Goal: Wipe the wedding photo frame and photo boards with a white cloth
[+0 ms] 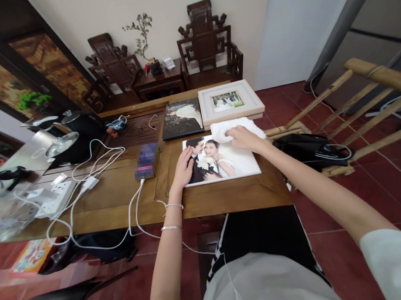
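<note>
A frameless wedding photo print (237, 162) lies flat on the wooden table (117, 205) in front of me. My left hand (184, 169) rests flat on the print's left edge, fingers stretched out. My right hand (244, 138) presses a folded white cloth (226, 130) onto the print's upper right corner, fingers curled over the cloth. Behind the print lie a dark photo print (182, 118) and a white-framed photo (230, 101).
A phone (146, 161) with a white charging cable (134, 212) lies left of the print. Power strips (54, 192), kettles (79, 126) and clear plastic sit at the left. A black bag (310, 149) rests on a bamboo chair (371, 111) at right. Carved chairs (207, 41) stand behind.
</note>
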Available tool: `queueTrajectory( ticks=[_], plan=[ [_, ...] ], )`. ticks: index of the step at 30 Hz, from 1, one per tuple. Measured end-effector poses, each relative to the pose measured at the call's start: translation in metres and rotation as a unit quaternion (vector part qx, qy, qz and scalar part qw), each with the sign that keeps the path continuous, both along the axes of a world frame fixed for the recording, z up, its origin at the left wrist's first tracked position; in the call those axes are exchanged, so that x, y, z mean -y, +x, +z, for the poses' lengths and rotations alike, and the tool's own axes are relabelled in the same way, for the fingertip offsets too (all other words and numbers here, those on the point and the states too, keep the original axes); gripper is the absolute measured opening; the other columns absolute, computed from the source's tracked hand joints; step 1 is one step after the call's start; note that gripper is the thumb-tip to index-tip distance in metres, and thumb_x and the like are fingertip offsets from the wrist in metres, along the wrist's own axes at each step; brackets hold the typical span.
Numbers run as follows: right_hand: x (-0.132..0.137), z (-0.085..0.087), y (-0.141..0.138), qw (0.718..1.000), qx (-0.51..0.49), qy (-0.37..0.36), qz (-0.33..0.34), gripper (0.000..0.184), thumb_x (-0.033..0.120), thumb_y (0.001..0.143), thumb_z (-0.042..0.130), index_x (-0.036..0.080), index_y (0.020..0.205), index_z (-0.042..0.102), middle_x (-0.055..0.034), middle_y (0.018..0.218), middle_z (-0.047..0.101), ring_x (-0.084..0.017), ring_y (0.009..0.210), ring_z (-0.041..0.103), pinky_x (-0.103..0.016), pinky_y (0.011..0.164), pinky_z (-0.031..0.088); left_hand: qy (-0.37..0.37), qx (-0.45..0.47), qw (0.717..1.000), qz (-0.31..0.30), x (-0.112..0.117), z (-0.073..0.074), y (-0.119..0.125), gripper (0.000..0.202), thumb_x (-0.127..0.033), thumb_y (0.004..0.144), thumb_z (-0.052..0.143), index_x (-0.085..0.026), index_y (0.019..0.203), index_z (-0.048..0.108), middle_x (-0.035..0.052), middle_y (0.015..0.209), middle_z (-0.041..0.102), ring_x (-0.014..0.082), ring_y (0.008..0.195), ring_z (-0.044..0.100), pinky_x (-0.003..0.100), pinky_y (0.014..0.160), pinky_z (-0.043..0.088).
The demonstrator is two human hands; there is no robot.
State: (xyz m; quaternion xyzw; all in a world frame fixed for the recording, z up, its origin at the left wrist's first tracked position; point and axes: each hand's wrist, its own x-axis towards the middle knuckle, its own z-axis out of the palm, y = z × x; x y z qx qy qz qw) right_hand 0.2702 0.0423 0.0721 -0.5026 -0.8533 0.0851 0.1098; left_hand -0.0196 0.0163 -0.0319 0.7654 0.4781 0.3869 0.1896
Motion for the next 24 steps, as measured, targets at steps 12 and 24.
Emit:
queueTrajectory(
  ticks=[12, 24],
  plan=[
    [0.162, -0.008, 0.017, 0.992, -0.006, -0.061, 0.112, 0.048, -0.004, 0.065, 0.042, 0.014, 0.1, 0.069, -0.021, 0.134, 0.061, -0.03, 0.142, 0.041, -0.058, 0.117, 0.023, -0.011, -0.006, 1.0, -0.003, 0.003, 0.003, 0.001, 0.047, -0.035, 0.1, 0.04, -0.019, 0.143, 0.052, 0.0101, 0.155, 0.043, 0.0234, 0.147, 0.035, 0.046, 0.124, 0.023],
    [0.077, -0.005, 0.005, 0.999, 0.007, -0.033, 0.026, 0.039, 0.002, 0.071, 0.044, 0.014, 0.097, 0.072, -0.0149, 0.103, 0.074, -0.028, 0.099, 0.066, -0.033, 0.09, 0.044, 0.0, -0.017, 1.0, -0.006, 0.001, 0.002, 0.0, 0.047, -0.037, 0.099, 0.04, -0.021, 0.142, 0.052, 0.0095, 0.154, 0.045, 0.0233, 0.146, 0.036, 0.047, 0.124, 0.024]
  ],
)
